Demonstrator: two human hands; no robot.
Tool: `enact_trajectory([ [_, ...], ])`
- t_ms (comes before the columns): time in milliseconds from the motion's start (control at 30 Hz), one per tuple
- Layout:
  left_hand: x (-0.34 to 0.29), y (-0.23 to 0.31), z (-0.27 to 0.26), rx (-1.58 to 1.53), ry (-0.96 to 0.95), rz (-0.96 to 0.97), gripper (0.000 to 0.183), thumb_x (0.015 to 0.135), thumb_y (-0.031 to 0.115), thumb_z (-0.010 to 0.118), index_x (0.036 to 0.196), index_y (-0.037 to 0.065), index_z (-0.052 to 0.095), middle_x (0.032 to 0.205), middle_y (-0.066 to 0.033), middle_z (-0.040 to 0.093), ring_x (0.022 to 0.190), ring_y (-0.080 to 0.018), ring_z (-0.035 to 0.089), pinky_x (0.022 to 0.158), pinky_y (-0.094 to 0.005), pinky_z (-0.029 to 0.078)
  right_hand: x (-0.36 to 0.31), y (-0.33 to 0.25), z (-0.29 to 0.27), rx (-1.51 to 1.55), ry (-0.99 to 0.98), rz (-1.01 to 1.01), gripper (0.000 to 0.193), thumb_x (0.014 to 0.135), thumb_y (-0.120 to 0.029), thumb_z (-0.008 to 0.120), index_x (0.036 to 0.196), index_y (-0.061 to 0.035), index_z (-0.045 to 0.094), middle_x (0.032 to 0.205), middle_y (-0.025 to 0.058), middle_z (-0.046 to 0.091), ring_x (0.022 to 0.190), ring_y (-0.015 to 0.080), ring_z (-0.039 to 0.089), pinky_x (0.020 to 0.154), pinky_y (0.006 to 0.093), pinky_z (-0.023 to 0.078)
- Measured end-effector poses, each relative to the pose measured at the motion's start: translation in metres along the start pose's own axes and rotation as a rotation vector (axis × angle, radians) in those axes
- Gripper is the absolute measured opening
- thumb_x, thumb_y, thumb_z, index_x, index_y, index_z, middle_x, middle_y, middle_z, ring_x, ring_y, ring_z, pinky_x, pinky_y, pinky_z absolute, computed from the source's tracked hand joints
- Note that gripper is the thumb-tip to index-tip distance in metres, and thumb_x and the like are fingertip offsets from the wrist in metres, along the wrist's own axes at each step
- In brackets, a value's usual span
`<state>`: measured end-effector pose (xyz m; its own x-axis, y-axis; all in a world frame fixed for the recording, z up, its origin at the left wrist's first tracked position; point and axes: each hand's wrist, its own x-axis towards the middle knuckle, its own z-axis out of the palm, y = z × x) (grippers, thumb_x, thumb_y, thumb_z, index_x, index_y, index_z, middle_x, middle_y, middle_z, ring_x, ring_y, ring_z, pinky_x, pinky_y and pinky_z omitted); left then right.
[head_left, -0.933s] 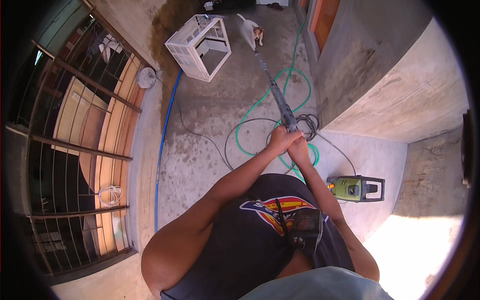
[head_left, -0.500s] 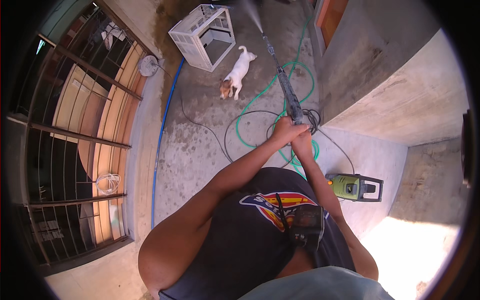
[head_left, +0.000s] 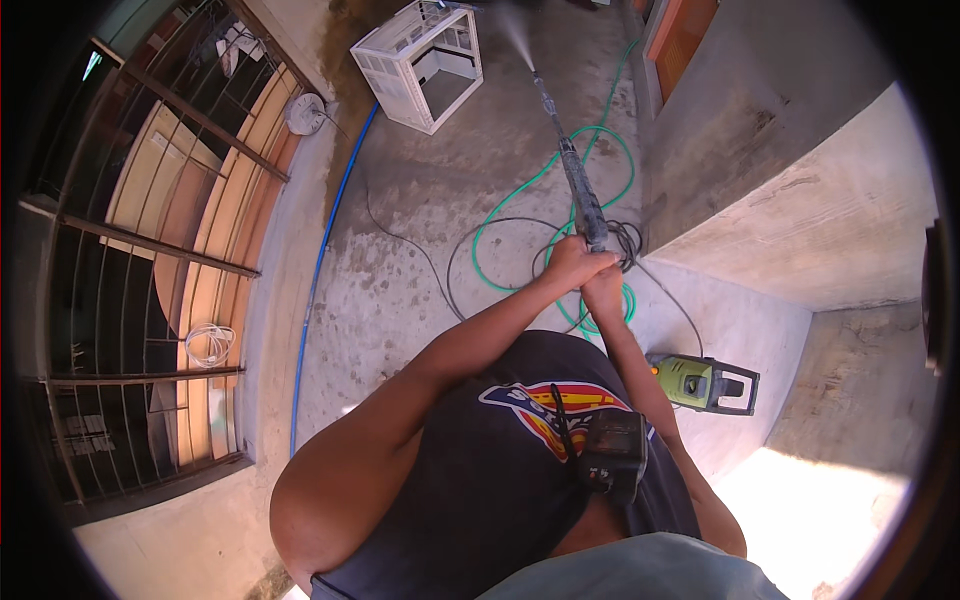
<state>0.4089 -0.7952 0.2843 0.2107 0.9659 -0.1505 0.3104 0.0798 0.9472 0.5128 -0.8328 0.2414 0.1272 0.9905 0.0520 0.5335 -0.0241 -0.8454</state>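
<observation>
Above the floor (head_left: pixel 390 300), left hand (head_left: pixel 576 263) and right hand (head_left: pixel 603 291) wrap their fingers (head_left: pixel 606 259) around the spray gun (head_left: pixel 581 190).

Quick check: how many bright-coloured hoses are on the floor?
2: a green hose looped below the spray wand, and a blue hose running along the left side. More may be hidden from view.

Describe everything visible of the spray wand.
The spray wand is long and dark grey to black, its surface blotchy; it looks like hard plastic, perhaps with metal parts. A thicker rear body narrows into a slim front section. It is running: a pale, misty jet leaves the tip. It points ahead and slightly left, above the concrete floor. The left hand and right hand clasp its rear end, hiding any trigger.
</observation>
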Motion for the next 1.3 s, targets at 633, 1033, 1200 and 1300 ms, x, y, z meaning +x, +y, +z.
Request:
enact_trajectory([
  [633,-0.003,-0.005,-0.001,-0.061,0.044,-0.021,0.04,0.07,0.038,0.077,0.076,0.001,0.068,0.073,-0.0131,0.069,0.07,-0.0202,0.067,0.065,-0.0329,0.051,0.007,0.005,0.0,-0.038,-0.062,-0.02,0.032,0.082,-0.031,0.059,0.092,0.0,0.06,0.084,0.0264,0.064,0.085,0.0438,0.062,0.071,0.0469,0.048],
  [1033,0.001,0.0,0.016,-0.055,0.074,0.014,0.037,0.069,0.038,0.076,0.077,0.002,0.07,0.072,-0.0123,0.068,0.069,-0.0193,0.067,0.063,-0.0323,0.05,0.008,0.008,-0.015,-0.039,-0.06,-0.037,0.031,0.082,-0.028,0.058,0.098,-0.0016,0.059,0.084,0.0256,0.064,0.085,0.0443,0.062,0.07,0.0476,0.048],
  [1200,-0.004,0.009,0.024,-0.061,0.126,0.012,0.037,0.069,0.038,0.076,0.076,0.002,0.07,0.072,-0.0128,0.068,0.068,-0.019,0.067,0.063,-0.0321,0.05,0.008,0.012,-0.021,-0.052,0.012,-0.13,0.028,0.081,-0.025,0.058,0.081,0.002,0.064,0.075,0.0218,0.066,0.074,0.0355,0.067,0.063,0.0433,0.05],
  [1300,-0.005,0.009,0.029,-0.085,0.129,-0.002,0.037,0.069,0.038,0.076,0.074,0.001,0.069,0.07,-0.0127,0.068,0.066,-0.0182,0.066,0.062,-0.0318,0.05,0.008,0.013,-0.031,-0.099,-0.053,-0.14,0.027,0.08,-0.024,0.058,0.081,0.0024,0.064,0.075,0.0228,0.065,0.074,0.0354,0.067,0.064,0.0434,0.05],
])
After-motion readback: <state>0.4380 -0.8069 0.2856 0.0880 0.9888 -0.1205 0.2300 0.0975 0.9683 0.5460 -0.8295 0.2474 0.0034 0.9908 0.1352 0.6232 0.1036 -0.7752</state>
